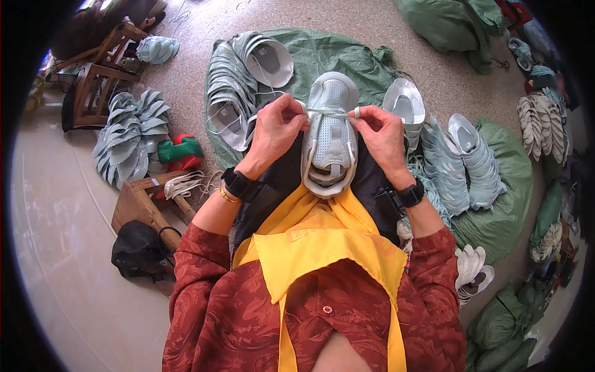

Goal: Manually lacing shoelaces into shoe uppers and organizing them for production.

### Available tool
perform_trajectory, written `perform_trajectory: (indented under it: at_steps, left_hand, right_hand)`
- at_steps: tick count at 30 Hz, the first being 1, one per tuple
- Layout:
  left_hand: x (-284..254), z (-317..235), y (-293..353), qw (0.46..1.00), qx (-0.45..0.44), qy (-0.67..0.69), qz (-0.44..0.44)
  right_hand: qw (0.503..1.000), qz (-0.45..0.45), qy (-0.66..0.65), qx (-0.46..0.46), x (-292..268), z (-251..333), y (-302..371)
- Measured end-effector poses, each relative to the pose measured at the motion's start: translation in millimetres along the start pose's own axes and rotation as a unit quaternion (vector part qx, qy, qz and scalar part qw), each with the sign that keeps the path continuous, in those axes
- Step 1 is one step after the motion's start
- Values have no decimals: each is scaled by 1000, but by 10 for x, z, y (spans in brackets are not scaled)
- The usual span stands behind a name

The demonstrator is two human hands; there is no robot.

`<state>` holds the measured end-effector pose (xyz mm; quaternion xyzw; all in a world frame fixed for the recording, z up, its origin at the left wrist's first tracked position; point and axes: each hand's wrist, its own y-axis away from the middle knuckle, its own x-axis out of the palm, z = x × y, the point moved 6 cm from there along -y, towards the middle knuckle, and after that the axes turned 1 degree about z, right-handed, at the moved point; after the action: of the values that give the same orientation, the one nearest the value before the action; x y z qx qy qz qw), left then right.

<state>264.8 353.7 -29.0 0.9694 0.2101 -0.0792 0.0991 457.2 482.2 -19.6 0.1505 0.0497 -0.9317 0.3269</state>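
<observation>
A pale blue-grey shoe upper [330,133] rests on my lap, toe pointing away, on dark cloth over a yellow apron [322,242]. A thin white lace [328,111] runs taut across its upper part. My left hand [276,130] pinches the lace's left end beside the shoe. My right hand [381,133] pinches the right end; a ring shows on one finger. Both wrists carry black bands.
Stacks of matching shoe uppers lie on a green sheet [347,53] ahead and on green sacks [505,204] to the right. More uppers [130,136] are piled at left by a wooden stool [145,201] holding white laces. A wooden chair [102,74] stands far left.
</observation>
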Motion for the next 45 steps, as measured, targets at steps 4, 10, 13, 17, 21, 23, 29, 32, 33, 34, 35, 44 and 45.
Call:
perform_trajectory:
  at_steps: [4,10,13,17,21,23,29,32,33,34,35,44,45]
  left_hand:
    - [13,-36,-6,999,-8,29,-15]
    - [37,-19,-39,996,3,86,-7]
    - [43,-30,-30,996,6,94,0]
    - [44,-45,-8,997,14,79,-3]
    - [57,-66,24,998,24,59,-13]
    - [60,-84,27,998,32,40,-22]
    - [165,-269,55,982,102,-141,-75]
    - [139,-275,34,988,70,-126,-61]
    - [126,-272,36,988,64,-129,-62]
    - [113,-267,37,988,57,-132,-63]
    - [111,-263,38,988,50,-134,-63]
    - [146,-351,132,976,113,-121,-139]
    - [154,-358,132,975,121,-126,-135]
  right_hand:
    - [999,-3,-42,12,0,-37,-6]
    - [999,-10,-39,8,4,-51,-2]
    - [999,-12,-33,0,3,-64,4]
    - [999,-18,-29,-6,8,-92,5]
    - [999,-25,-30,-15,7,-42,26]
    - [999,-30,-30,-16,7,-57,27]
    - [1000,-19,-16,-9,-6,-122,-3]
    - [999,-17,-30,16,-9,-127,-8]
    - [999,-25,-24,13,-9,-95,-4]
    - [999,-32,-17,10,-4,-49,2]
    - [999,-40,-11,8,-10,-23,8]
    - [992,-60,72,-79,-36,171,78]
    - [991,-54,87,-86,-37,185,87]
